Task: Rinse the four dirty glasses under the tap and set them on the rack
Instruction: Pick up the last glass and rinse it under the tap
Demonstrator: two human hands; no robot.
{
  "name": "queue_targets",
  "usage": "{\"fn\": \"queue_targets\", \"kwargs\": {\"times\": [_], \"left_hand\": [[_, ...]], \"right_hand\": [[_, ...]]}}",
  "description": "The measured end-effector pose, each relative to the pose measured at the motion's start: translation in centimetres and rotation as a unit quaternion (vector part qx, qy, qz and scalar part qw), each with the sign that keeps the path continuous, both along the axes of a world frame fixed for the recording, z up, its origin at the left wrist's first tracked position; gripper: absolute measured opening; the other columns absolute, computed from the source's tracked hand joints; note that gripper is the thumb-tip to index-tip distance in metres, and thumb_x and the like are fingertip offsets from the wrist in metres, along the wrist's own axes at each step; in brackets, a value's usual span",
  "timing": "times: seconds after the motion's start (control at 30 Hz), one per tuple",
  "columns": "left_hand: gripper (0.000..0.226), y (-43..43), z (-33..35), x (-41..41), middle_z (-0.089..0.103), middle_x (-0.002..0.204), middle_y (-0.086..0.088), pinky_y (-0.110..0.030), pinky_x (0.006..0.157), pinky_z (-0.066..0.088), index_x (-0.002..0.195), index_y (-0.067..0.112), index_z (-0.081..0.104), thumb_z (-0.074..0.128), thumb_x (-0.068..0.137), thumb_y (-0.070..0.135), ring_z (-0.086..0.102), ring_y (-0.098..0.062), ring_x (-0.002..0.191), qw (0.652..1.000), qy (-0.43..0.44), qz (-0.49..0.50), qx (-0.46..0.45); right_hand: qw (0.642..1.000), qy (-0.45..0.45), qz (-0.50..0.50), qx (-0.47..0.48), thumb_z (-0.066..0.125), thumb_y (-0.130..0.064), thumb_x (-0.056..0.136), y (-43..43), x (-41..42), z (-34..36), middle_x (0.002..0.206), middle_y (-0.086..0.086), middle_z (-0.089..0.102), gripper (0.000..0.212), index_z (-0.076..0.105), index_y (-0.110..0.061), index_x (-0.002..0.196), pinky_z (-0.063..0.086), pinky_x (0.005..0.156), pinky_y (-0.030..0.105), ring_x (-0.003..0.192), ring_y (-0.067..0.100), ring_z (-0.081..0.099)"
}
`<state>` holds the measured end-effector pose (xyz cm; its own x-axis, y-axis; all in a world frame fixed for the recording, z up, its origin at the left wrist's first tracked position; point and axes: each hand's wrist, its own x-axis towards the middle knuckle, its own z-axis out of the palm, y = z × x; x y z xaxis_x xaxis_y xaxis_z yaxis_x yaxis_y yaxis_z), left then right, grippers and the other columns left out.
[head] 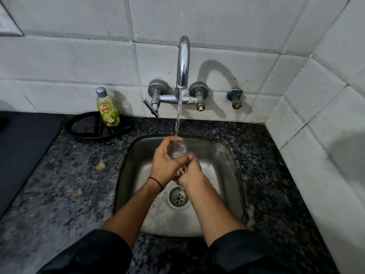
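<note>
A clear glass (177, 150) is held over the steel sink (223, 161), its mouth up under the running stream from the chrome tap (183, 62). My left hand (166, 161) grips the glass around its side from the left. My right hand (190, 171) holds the lower part of the glass from below and to the right, its fingers curled around the base. Water falls straight into the glass. Most of the glass body is hidden by my fingers. No other glasses and no rack are in view.
A yellow dish soap bottle (107, 108) stands on a black ring stand (83, 127) at the back left of the speckled granite counter (69, 175). A dark stove edge (21, 151) lies at far left. The sink drain (177, 197) sits below my wrists. Tiled walls close the back and right.
</note>
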<state>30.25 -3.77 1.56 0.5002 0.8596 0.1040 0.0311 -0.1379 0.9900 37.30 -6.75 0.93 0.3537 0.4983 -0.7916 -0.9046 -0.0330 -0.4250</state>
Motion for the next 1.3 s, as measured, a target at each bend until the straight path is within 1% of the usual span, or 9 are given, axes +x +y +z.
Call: {"fn": "queue_targets", "kwargs": {"times": [0.1,0.23,0.4,0.6,0.67,0.8,0.87,1.07,1.3], "left_hand": [[0.052,-0.3,-0.9,-1.6,0.07,0.099,0.0,-0.012,0.078,0.051,0.114,0.002,0.059,0.08,0.069,-0.015,0.066,0.005,0.087,0.998,-0.041,0.017,-0.051],[0.05,0.3,-2.3,-3.9,0.071,0.109,-0.003,-0.033,0.081,0.059,0.116,0.011,0.061,0.081,0.073,-0.006,0.068,-0.014,0.097,0.99,-0.019,-0.037,-0.138],[0.035,0.2,-2.4,-4.6,0.073,0.089,-0.006,-0.031,0.068,0.057,0.111,0.008,0.065,0.074,0.08,-0.006,0.071,-0.017,0.078,0.962,0.074,-0.152,-0.216],[0.035,0.5,-1.7,-3.2,0.069,0.101,0.004,-0.02,0.074,0.055,0.115,0.015,0.059,0.067,0.086,-0.005,0.069,-0.005,0.089,0.995,0.026,0.005,-0.101],[0.03,0.9,-1.6,-2.7,0.063,0.094,0.01,-0.024,0.079,0.05,0.105,0.027,0.055,0.06,0.091,0.001,0.062,-0.007,0.089,0.997,0.042,0.061,-0.034],[0.021,1.1,-1.2,-2.1,0.066,0.093,0.0,-0.023,0.075,0.054,0.1,0.015,0.057,0.066,0.082,0.01,0.061,-0.013,0.089,0.999,0.014,-0.016,-0.044],[0.041,1.1,-1.0,-2.0,0.065,0.1,0.002,-0.018,0.076,0.053,0.113,0.011,0.056,0.074,0.078,0.0,0.061,-0.01,0.092,0.998,0.028,-0.045,-0.023],[0.059,5.8,-0.5,-3.5,0.071,0.115,-0.012,-0.045,0.091,0.057,0.123,0.012,0.061,0.077,0.069,-0.006,0.067,-0.032,0.109,0.973,0.13,-0.17,-0.085],[0.036,10.2,5.3,-0.5,0.067,0.097,-0.009,-0.032,0.061,0.05,0.117,0.01,0.059,0.07,0.091,0.033,0.061,-0.019,0.076,0.991,0.066,0.022,-0.117]], "right_hand": [[0.998,-0.048,0.033,-0.009,0.061,-0.032,0.096,-0.3,-0.1,-0.1,0.092,0.01,0.067,0.021,0.067,-0.012,0.098,0.054,0.059,0.032,0.079,0.026,0.064],[0.937,-0.34,0.07,-0.02,0.075,-0.023,0.083,-0.4,0.4,-1.1,0.08,0.008,0.067,0.012,0.069,-0.014,0.08,0.054,0.062,0.036,0.069,0.022,0.064],[0.698,-0.655,0.279,0.073,0.077,-0.01,0.082,-1.0,0.4,1.2,0.096,-0.002,0.061,0.024,0.061,0.003,0.07,0.046,0.084,0.018,0.091,0.005,0.058],[0.394,-0.875,0.282,-0.01,0.066,-0.028,0.088,-1.9,-0.6,2.4,0.13,-0.008,0.065,0.022,0.073,-0.02,0.107,0.023,0.109,0.043,0.137,0.015,0.041],[0.391,-0.884,0.256,-0.029,0.063,-0.03,0.09,-2.1,-1.3,3.4,0.109,-0.009,0.066,0.013,0.07,-0.024,0.099,0.027,0.104,0.042,0.117,0.014,0.053],[0.513,-0.736,0.435,-0.078,0.059,-0.038,0.097,-1.2,-0.3,6.0,0.088,-0.004,0.069,0.027,0.067,-0.022,0.076,0.04,0.098,0.042,0.095,0.017,0.064],[0.522,-0.698,0.486,-0.065,0.06,-0.036,0.096,-0.9,0.7,6.9,0.089,0.002,0.071,0.027,0.07,-0.017,0.079,0.049,0.094,0.047,0.092,0.021,0.066],[0.314,-0.776,0.533,-0.122,0.058,-0.027,0.096,-2.2,2.8,7.5,0.11,0.001,0.07,0.015,0.072,-0.021,0.098,0.013,0.116,0.05,0.118,0.019,0.056],[0.284,-0.791,0.531,-0.11,0.056,-0.025,0.095,-2.3,2.2,7.7,0.111,-0.002,0.068,0.018,0.073,-0.023,0.096,0.004,0.119,0.054,0.119,0.017,0.055]]}}
